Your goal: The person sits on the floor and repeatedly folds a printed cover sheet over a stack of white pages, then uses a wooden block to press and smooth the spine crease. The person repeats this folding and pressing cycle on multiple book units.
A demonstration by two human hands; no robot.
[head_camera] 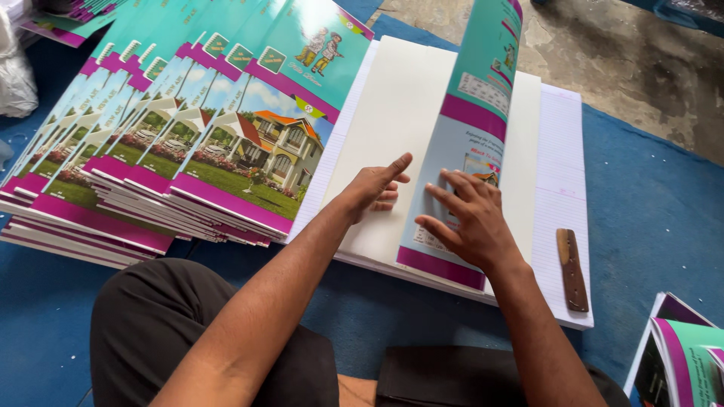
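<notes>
Head view: cover [460, 173] under right hand [467, 222]

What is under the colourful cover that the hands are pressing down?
Under the cover lies a white sheet on a stack of lined paper. Both hands press there; whatever lies beneath the stack is hidden.

On the mat [656, 196], a fanned stack of printed covers [188, 143] lies to the left, its right edge overlapping the stack of blank sheets [392, 113] in the middle. A cover sheet [475, 128] curls up on that stack, with the left hand [373, 188] just left of it and the right hand [467, 218] pressing its near part. A wooden stick [572, 270] lies on the ruled pages [558, 173] to the right. More covers [682, 354] sit at the near right.
</notes>
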